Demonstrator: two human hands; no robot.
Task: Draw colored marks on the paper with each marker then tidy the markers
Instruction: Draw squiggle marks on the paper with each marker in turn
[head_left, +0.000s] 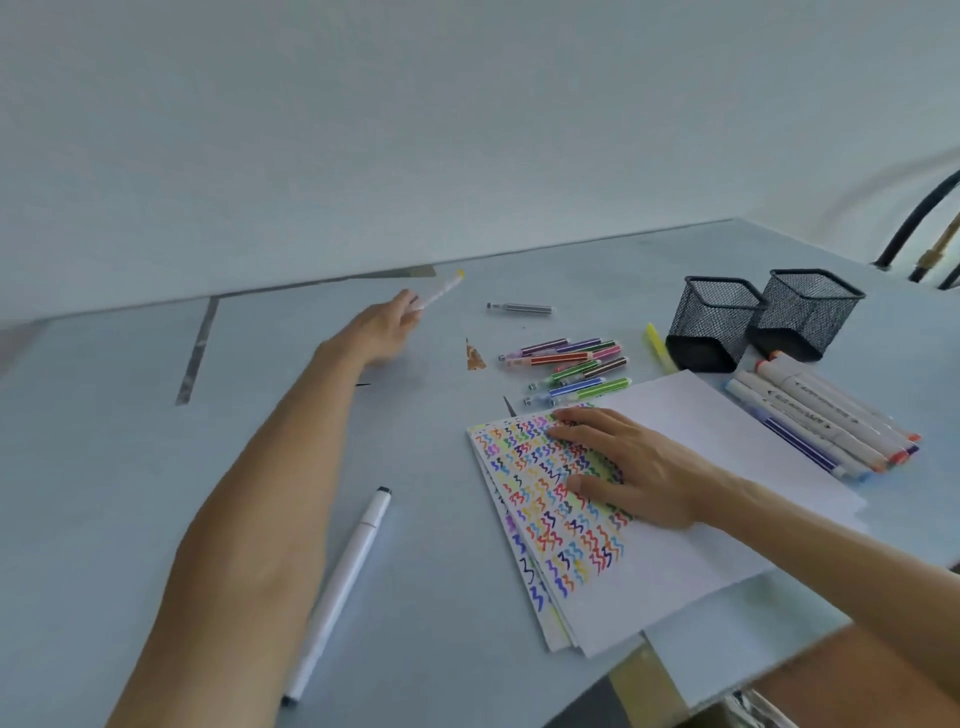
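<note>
My left hand (382, 330) reaches far across the table and pinches a thin yellow-tipped marker (439, 292), its tip pointing up and away. My right hand (631, 462) lies flat with spread fingers on a stack of paper (701, 551), over rows of colored zigzag marks (550, 525). Several small colored markers (571, 371) lie in a loose pile just beyond the paper. A long white pen (343, 587) with a black cap lies near my left forearm.
Two black mesh pen holders (714, 325) (808, 314) stand at the back right. Several thick grey markers (826, 415) lie right of the paper. A yellow cap (658, 345) and a grey marker (519, 308) lie apart. The table's front edge runs at lower right.
</note>
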